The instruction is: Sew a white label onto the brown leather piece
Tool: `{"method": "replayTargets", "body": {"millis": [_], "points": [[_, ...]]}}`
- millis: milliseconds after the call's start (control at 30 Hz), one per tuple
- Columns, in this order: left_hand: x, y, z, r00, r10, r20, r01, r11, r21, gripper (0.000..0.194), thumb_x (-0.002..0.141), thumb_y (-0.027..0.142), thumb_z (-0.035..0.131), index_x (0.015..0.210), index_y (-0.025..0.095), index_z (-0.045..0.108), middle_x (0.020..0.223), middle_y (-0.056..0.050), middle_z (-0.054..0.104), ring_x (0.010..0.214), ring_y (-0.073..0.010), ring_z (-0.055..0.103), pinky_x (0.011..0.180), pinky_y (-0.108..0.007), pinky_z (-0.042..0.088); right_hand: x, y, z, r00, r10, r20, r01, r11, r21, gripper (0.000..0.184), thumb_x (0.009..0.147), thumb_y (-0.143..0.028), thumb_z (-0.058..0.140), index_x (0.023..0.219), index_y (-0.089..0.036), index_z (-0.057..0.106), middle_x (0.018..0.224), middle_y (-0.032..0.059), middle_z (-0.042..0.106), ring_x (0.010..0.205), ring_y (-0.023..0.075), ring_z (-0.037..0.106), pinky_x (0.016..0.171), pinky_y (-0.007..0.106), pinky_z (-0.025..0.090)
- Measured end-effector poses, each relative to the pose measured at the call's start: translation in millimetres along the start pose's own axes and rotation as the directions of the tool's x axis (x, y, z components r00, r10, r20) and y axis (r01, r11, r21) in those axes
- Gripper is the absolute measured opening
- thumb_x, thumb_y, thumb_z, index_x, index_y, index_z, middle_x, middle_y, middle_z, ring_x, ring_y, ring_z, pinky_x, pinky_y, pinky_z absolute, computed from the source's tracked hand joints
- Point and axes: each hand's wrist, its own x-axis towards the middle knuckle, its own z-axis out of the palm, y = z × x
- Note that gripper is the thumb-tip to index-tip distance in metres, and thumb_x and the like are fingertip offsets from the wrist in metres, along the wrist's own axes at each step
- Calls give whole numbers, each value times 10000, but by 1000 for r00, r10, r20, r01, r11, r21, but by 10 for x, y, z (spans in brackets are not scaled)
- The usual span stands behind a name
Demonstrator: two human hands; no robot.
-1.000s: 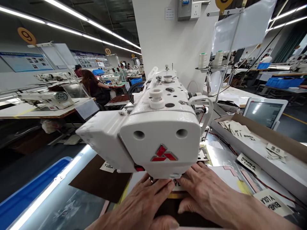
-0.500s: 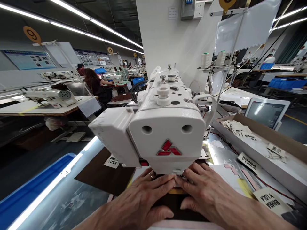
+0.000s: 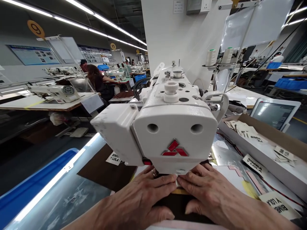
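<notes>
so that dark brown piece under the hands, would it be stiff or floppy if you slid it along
The dark brown piece probably flexes but holds some body: it lies flat with no wrinkles. Both the left hand and right hand press it flat under the sewing machine, which suggests it could shift if let go. It looks thin, so likely light.

Big workshop w/ long ceiling light strips [image 3: 100, 22], a white pillar [image 3: 172, 41] straight ahead, rows of other benches [image 3: 45, 107] on the left, dark floor [image 3: 28, 159], numbered yellow signs [image 3: 35, 28].
</notes>
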Motion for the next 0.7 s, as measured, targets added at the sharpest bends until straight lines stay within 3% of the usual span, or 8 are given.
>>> {"method": "replayTargets", "body": {"millis": [200, 333, 467, 567, 700], "points": [[45, 56, -105, 997, -70, 43, 72, 995, -64, 624, 949, 521, 813, 1468, 239, 611, 1560, -63, 545, 1349, -358, 612, 1171, -463, 459, -17, 44, -13, 996, 25, 91, -30, 998, 53, 609, 1087, -644, 463, 1519, -228, 569, 1390, 23, 697, 1055, 283, 601, 926, 475, 485], [48, 41, -111, 997, -59, 53, 66, 989, -135, 598, 1022, 565, 714, 1542, 340, 520, 1594, 9, 513, 1390, -303, 581, 1195, -429, 413, -35, 64, -43, 995, -9, 100, 4, 999, 53, 563, 1094, -627, 458, 1495, -254, 587, 1444, 11, 673, 1085, 278, 587, 968, 462, 466], [56, 30, -101, 995, -48, 85, 61, 985, -162, 614, 1056, 503, 693, 1593, 433, 405, 1638, 86, 447, 1455, -260, 509, 1235, -409, 343, -22, 70, -70, 991, -27, 131, 20, 999, 47, 518, 1103, -609, 445, 1411, -245, 648, 1470, 13, 658, 1093, 276, 589, 972, 451, 461], [42, 37, -90, 994, -42, 98, 52, 994, -99, 674, 1008, 468, 763, 1586, 329, 446, 1648, 18, 439, 1421, -312, 542, 1226, -444, 366, -13, 65, -58, 992, -22, 128, 16, 999, 46, 538, 1101, -623, 431, 1422, -247, 642, 1473, 8, 656, 1091, 281, 591, 965, 462, 463], [-53, 20, -76, 1000, 10, -19, -10, 1000, -19, 644, 993, 446, 768, 1542, 217, 520, 1583, -72, 527, 1358, -338, 592, 1212, -453, 400, -25, 61, -16, 996, -13, 89, 9, 999, 38, 568, 1089, -652, 432, 1473, -270, 601, 1466, -7, 661, 1112, 284, 593, 972, 473, 460]]}}
